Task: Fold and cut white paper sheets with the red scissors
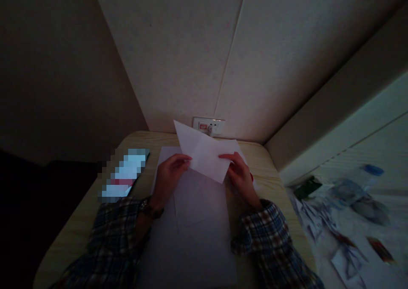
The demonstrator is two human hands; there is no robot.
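I hold a folded sheet of white paper (207, 153) up above a small wooden table (79, 221). My left hand (168, 174) pinches its left edge with thumb and fingers closed on it. On the right edge, my right hand (240, 174) grips the sheet the same way. The paper is tilted, with one corner pointing up toward the wall. Beneath my hands lie more white sheets (194, 233) flat on the table. Both my sleeves are plaid, and a watch (148, 208) sits on my left wrist.
A blurred-out flat object (123, 174) lies on the table's left side. A wall socket (208, 125) is set in the wall just behind the table. To the right, a lower surface holds paper scraps (318, 221), a plastic bottle (357, 182) and a dark green item (307, 187).
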